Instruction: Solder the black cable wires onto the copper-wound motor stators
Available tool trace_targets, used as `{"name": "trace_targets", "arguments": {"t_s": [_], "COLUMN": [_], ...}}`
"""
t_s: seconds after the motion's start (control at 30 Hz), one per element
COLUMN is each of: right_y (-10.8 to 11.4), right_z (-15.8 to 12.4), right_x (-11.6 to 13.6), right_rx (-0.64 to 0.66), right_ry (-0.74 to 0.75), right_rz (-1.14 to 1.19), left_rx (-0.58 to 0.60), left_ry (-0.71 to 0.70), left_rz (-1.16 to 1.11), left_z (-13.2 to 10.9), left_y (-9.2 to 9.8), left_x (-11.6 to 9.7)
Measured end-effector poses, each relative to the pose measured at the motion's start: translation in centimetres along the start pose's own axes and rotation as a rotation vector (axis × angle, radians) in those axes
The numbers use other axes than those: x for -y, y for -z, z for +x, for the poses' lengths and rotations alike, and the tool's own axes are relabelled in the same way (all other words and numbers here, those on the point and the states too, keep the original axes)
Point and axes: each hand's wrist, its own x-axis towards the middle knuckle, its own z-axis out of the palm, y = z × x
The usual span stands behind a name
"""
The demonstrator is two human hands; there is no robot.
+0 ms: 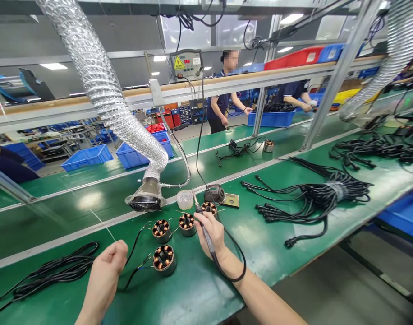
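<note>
My right hand (211,232) is closed round a soldering iron (200,215), its tip pointing up and away near a small round pot (185,199). My left hand (107,271) is closed in a pinch near thin black wires (134,266) that run to a copper-wound stator (164,259). Whether it grips the wires I cannot make out. Three more stators (161,230), (187,223), (209,208) stand on the green bench (179,298) between my hands.
A silver fume hose with nozzle (146,196) hangs over the bench. Black cable bundles lie at left (54,271) and right (314,198). A soldering station (186,64) sits on the shelf. Blue bins (88,157) and two people (227,104) are beyond the conveyor.
</note>
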Motion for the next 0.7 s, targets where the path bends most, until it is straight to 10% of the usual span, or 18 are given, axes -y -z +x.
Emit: {"name": "trace_targets", "arguments": {"t_s": [0.13,0.27,0.7], "right_y": [0.0,0.1,-0.3], "right_z": [0.0,0.0,-0.1], "right_x": [0.1,0.1,-0.6], "right_rx": [0.006,-0.003,-0.035], "right_ry": [0.005,0.000,-0.011], "right_rz": [-0.002,-0.021,-0.019], "left_rx": [0.374,0.494,0.704], "left_ry": [-0.310,-0.535,-0.361], "left_rz": [0.765,1.202,1.268], "left_z": [-1.3,-0.9,3.8], "left_y": [-1.8,-3.9,-6.2], "left_x": [-1.6,-1.4,-2.2]}}
